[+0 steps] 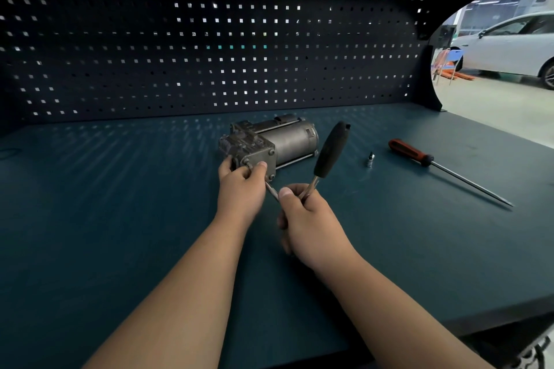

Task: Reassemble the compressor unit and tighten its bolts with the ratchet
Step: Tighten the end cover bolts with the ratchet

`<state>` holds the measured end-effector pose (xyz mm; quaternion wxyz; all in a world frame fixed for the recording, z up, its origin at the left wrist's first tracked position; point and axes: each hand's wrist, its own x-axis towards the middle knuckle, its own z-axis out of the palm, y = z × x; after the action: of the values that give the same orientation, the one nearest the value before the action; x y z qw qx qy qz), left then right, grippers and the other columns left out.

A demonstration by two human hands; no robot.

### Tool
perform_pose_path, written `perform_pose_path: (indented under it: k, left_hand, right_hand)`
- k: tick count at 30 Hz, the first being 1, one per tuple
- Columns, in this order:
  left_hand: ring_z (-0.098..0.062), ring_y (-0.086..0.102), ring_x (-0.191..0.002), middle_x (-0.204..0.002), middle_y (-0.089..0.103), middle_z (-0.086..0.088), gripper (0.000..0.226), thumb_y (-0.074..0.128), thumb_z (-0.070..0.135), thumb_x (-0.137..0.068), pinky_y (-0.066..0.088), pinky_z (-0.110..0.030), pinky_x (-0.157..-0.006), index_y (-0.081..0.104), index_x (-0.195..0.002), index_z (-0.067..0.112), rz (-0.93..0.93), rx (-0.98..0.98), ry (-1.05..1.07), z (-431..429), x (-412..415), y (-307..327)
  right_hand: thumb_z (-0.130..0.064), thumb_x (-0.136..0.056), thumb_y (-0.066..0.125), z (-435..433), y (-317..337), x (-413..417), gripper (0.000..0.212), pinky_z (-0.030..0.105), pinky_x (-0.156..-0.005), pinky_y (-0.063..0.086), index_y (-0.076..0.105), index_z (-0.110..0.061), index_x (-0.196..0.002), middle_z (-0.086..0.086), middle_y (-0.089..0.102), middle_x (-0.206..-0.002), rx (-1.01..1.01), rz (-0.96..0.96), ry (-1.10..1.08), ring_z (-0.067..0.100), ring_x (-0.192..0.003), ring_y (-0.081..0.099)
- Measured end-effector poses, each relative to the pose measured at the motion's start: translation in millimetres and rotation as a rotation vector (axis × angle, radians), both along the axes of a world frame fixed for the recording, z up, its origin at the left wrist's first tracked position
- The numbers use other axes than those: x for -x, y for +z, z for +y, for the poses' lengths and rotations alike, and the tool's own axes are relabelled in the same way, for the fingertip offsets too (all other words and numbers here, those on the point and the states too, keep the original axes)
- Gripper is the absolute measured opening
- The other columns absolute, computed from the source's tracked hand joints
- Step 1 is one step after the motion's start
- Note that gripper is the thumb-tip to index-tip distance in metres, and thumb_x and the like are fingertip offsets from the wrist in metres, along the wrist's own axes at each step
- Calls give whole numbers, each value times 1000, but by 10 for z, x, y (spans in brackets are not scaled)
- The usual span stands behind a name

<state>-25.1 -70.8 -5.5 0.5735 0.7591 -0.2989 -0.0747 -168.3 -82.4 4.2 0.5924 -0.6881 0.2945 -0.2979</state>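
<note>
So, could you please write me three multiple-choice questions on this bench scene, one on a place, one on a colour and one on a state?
1. Where on the bench does the small loose socket stand?
A. at its far left edge
B. between the ratchet and the screwdriver
C. at its near edge

2. What colour is the screwdriver's handle?
A. red and black
B. yellow
C. plain white

3. What is the right hand doing?
A. lying flat on the bench
B. holding the screwdriver
C. gripping the ratchet

Answers:
1. B, as the socket stands right of the ratchet's black handle and left of the screwdriver.
2. A, as the grip is red with black parts.
3. C, as its fingers curl round the ratchet's metal end.
</note>
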Motion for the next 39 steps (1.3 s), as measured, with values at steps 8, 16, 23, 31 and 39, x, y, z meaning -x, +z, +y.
perform_pose_path:
  k: [8, 16, 23, 31, 39]
  left_hand:
    - [-4, 42, -98, -150, 22, 1, 36, 51, 43, -94, 23, -11, -82, 60, -69, 19, -66, -46, 13, 24, -14, 23]
    - [-13, 50, -107, -150, 21, -2, 34, 53, 38, -93, 22, -7, -74, 59, -66, 18, -77, -74, 23, 13, -60, -10]
    - [-12, 51, -99, -143, 30, -7, 31, 54, 37, -93, 29, -11, -74, 63, -77, 12, -89, -44, 29, -7, -42, -28]
    - [-17, 54, -95, -149, 28, -9, 31, 61, 32, -90, 32, -14, -79, 46, -63, 28, -59, 12, 54, -24, -23, 3]
    - [-10, 51, -105, -150, 22, -1, 39, 57, 45, -90, 25, -9, -76, 55, -58, 23, -78, -41, 48, 20, -14, 19]
  right_hand:
    - [-36, -101, 41, 8, 158, -16, 27, 16, -31, 23, 48, -14, -87, -2, 47, -51, -823, -311, 73, 8, -29, 27]
    - [-28, -98, 44, 24, 36, -61, 21, 18, -35, 23, 47, -18, -79, 0, 47, -52, -757, -261, 27, 10, -32, 25]
    - [-36, -96, 45, 14, 1, 44, 9, 32, -62, 44, 43, -32, -104, -10, 63, -84, 560, 299, -136, 18, -76, 60]
    - [-37, -93, 45, -21, 54, -4, 6, 33, -61, 36, 39, -34, -93, -7, 57, -86, 722, 422, -118, 22, -76, 51]
    - [-37, -94, 50, -138, 121, -95, 24, 25, -48, 33, 62, -16, -92, -7, 48, -55, 130, 162, -48, 9, -42, 38]
